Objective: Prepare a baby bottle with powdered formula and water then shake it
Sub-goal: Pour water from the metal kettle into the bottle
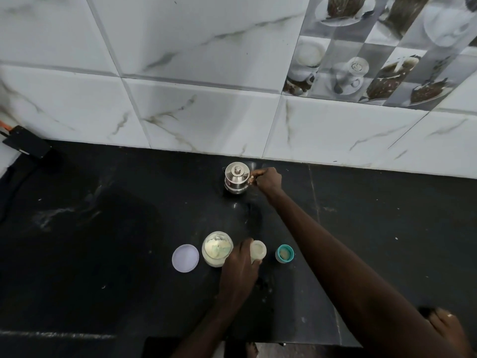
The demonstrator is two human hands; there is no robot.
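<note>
The countertop (103,228) is seen in black, marked with faint white veins and specks. The wall tiles (206,112) are patterned as white marble with grey-brown veining. A decorative tile band (374,60) is printed with white cups and brown coffee beans on grey squares. The steel jug (236,177) is shiny silver. The powder (218,245) is pale cream, the jar lid (185,258) pale lilac, the baby bottle (258,250) milky white, the bottle cap (284,253) teal.

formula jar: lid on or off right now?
Off. The formula jar has an uncovered mouth with powder visible inside, and a round white lid lies flat on the counter beside it.
</note>
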